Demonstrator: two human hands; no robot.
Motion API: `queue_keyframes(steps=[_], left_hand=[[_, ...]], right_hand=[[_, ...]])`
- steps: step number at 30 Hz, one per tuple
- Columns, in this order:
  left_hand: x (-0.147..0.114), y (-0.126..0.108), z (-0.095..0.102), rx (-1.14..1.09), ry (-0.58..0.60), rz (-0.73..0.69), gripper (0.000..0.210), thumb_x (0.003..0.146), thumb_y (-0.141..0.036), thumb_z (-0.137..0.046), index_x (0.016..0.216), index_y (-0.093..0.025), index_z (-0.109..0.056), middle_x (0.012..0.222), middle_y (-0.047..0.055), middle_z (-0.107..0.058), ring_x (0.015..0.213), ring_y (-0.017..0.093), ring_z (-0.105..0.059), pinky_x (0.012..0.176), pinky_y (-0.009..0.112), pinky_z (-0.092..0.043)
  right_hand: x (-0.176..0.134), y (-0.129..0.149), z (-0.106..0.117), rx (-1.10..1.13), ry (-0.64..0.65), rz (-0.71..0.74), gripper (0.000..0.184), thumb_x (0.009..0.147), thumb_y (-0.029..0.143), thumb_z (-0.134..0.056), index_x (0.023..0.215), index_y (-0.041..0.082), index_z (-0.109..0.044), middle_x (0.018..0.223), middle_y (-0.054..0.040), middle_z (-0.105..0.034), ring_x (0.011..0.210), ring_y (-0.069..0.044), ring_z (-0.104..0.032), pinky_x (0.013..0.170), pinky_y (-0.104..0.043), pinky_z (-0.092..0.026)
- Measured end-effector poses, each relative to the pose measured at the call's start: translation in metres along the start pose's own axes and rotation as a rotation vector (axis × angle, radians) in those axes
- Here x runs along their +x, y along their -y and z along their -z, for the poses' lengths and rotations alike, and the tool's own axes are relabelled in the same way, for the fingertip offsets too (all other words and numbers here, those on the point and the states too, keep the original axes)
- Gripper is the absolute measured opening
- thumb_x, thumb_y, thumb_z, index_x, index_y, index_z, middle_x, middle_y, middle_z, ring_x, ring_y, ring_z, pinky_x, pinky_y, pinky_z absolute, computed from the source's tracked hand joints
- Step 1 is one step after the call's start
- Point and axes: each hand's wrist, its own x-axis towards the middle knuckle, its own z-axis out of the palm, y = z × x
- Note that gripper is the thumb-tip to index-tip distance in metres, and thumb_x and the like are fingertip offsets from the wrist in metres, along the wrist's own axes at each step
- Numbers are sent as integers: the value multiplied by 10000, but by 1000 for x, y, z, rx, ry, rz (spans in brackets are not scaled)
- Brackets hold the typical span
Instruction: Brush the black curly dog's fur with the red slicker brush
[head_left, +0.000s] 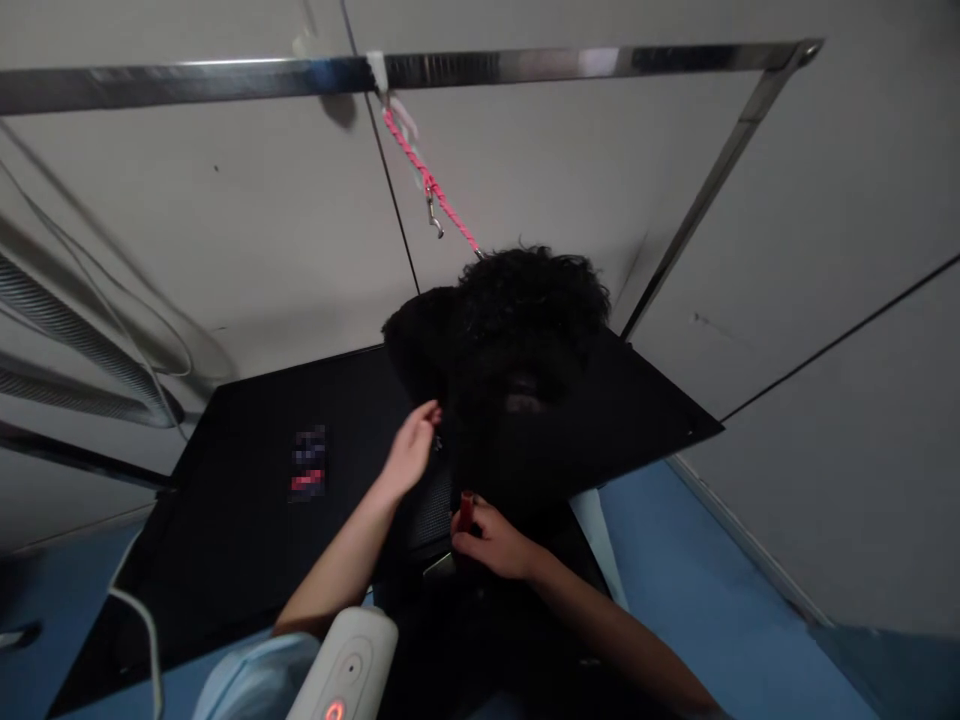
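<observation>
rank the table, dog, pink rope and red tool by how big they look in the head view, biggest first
1. Table
2. Dog, though its lower edge blends into the dark
3. Pink rope, long but thin
4. Red tool, visible part only; the right hand covers some

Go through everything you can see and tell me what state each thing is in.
Black dog: on the black table, posture unclear
Pink rope: fastened to the metal bar, stretched toward the dog
Metal hook: hanging free
Left hand: partly curled beside the dog, contact unclear
Red tool: held, end up
Right hand: closed around it
White device: light glowing orange-red
Grey hose: bent
White cord: hanging slack
</observation>
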Motion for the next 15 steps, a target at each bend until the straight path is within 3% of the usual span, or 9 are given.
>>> queue_keyframes(steps=[2, 4, 6, 9, 13, 15], left_hand=[[20, 33, -23, -73, 143, 333, 458, 734, -586, -553, 723, -132, -617, 656, 67, -621, 576, 149, -580, 507, 250, -460], [25, 49, -35, -189, 178, 485, 533, 775, -640, -436, 605, -144, -536, 495, 19, -515, 408, 102, -465, 395, 220, -373], [26, 51, -38, -327, 222, 572, 553, 808, -635, -373, 539, -159, -457, 428, -19, -416, 344, 70, -365, 353, 199, -307], [29, 46, -37, -478, 306, 636, 555, 856, -581, -328, 502, -162, -412, 423, -27, -372, 343, 58, -336, 359, 189, -303], [33, 43, -35, -588, 356, 734, 577, 866, -580, -249, 462, -183, -362, 411, -20, -339, 344, 76, -338, 369, 215, -335], [32, 43, -34, -585, 314, 827, 580, 845, -621, -232, 459, -201, -333, 400, -20, -323, 340, 89, -339, 362, 232, -341]], right_hand=[[-4, 4, 3, 5, 33, 6, 130, 815, 288, -553, 798, 166, -596, 853, -21, -564, 907, -157, -489, 854, -303, -386], [-11, 8, 14, 5, 55, -2, 132, 790, 299, -588, 798, 169, -610, 896, -32, -565, 949, -169, -492, 884, -318, -381], [-20, 13, 33, 38, -6, -25, 155, 779, 327, -604, 799, 174, -613, 953, -47, -563, 984, -182, -500, 891, -330, -386], [-23, 21, 61, 240, -226, -44, 242, 804, 426, -563, 849, 188, -584, 950, -53, -575, 882, -171, -562, 797, -324, -442], [7, 35, 80, 377, -258, 23, 274, 790, 465, -568, 806, 191, -574, 756, -20, -599, 710, -151, -590, 703, -312, -470], [27, 38, 82, 387, -356, 85, 256, 766, 446, -600, 762, 192, -573, 714, -11, -604, 677, -146, -589, 694, -313, -478]])
